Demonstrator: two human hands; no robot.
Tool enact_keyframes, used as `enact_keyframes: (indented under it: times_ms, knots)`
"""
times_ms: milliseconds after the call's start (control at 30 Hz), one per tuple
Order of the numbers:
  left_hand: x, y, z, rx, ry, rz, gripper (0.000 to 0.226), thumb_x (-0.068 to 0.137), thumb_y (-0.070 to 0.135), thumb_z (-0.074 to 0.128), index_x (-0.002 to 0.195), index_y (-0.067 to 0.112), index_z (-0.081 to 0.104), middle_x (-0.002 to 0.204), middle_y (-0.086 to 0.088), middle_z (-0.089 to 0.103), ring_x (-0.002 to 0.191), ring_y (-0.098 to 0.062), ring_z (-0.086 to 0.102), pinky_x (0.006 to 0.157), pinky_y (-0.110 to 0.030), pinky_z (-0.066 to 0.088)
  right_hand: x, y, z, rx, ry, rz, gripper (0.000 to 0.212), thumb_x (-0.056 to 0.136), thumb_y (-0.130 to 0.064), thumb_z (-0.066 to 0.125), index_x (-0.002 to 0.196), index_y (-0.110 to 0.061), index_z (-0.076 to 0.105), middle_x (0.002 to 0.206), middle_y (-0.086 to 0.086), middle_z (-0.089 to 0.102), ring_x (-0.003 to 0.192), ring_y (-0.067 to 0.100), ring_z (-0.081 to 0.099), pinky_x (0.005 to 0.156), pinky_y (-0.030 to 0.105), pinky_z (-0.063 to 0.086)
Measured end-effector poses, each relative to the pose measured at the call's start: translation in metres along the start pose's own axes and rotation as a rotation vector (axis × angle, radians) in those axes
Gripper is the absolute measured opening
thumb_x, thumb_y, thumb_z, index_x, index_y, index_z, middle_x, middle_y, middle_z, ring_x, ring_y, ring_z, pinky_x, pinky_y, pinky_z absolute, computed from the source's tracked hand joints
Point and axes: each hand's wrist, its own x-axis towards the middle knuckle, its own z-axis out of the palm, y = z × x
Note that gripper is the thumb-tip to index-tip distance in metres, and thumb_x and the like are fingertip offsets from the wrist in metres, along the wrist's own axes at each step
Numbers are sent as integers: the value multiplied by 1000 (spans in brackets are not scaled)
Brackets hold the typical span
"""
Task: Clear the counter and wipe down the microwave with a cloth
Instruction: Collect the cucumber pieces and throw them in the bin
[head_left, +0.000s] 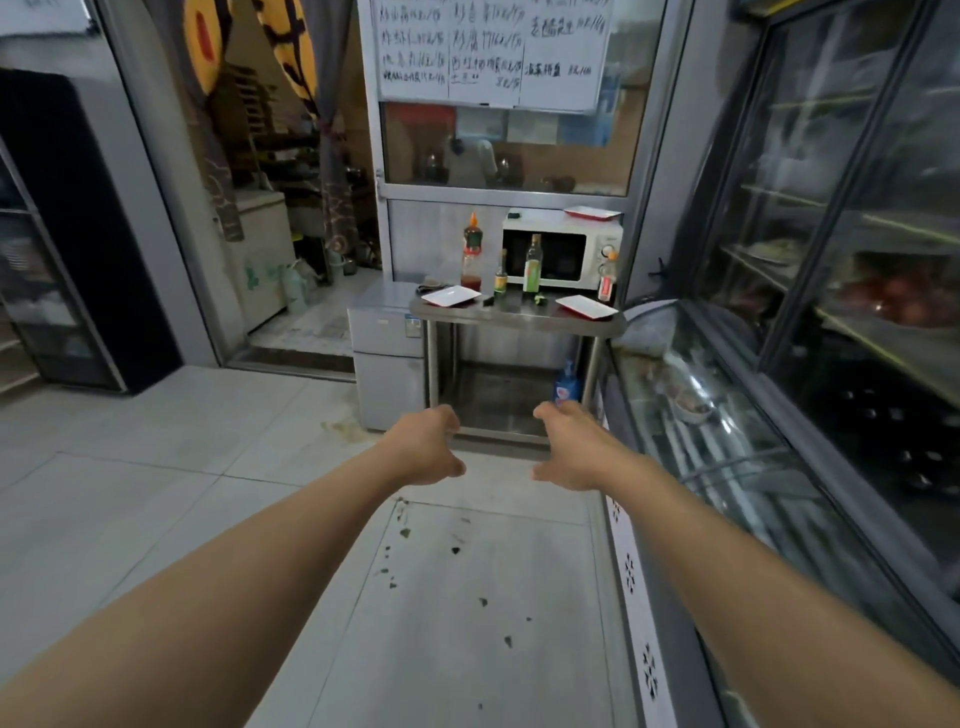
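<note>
While both arms reach forward over the floor, the left hand (427, 446) and right hand (570, 448) hang loosely curled, holding nothing. Well beyond them, the steel counter (519, 316) carries plates, bottles and the white microwave (562, 248).

- Dim, flat indoor light is seen throughout, with no hard shadows.
- Glare is carried by the glass display case (727, 415).
- Edges are bowed by wide-angle distortion; the background is slightly soft.
</note>
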Motion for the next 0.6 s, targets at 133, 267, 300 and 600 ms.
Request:
enact_keyframes:
  times_ms: [133, 267, 300, 600]
  knots:
    - [63, 0, -7, 3, 0, -28, 53, 80, 25, 72, 126, 19, 48, 124, -7, 58, 106, -22, 56, 80, -27, 42, 61, 15, -14, 13, -10, -22, 77, 83, -29, 68, 145, -18, 23, 148, 11, 23, 139, 31, 24, 107, 47, 36]
    - [128, 0, -12, 4, -10, -14, 56, 81, 23, 72, 130, 16, 46, 128, -8, 55, 112, -24, 54, 86, -29, 44, 118, 31, -23, 37, 13, -29, 77, 83, -29, 67, 145, -20, 23, 145, 9, 26, 130, 30, 36, 100, 45, 44]
    - [149, 1, -14, 4, -12, -8, 57, 81, 22, 72, 131, 16, 45, 129, -8, 54, 112, -24, 54, 86, -29, 44, 135, 36, -26, 44, 17, -29, 76, 83, -30, 67, 144, -20, 23, 143, 9, 27, 127, 30, 38, 97, 45, 47]
    - [333, 11, -50, -16, -13, 59, 60, 77, 23, 74, 130, 18, 47, 126, -7, 56, 112, -23, 55, 88, -30, 47, 296, 76, -61, 53, 50, 22, 74, 81, -31, 69, 141, -19, 28, 140, 9, 30, 130, 31, 35, 104, 45, 39]
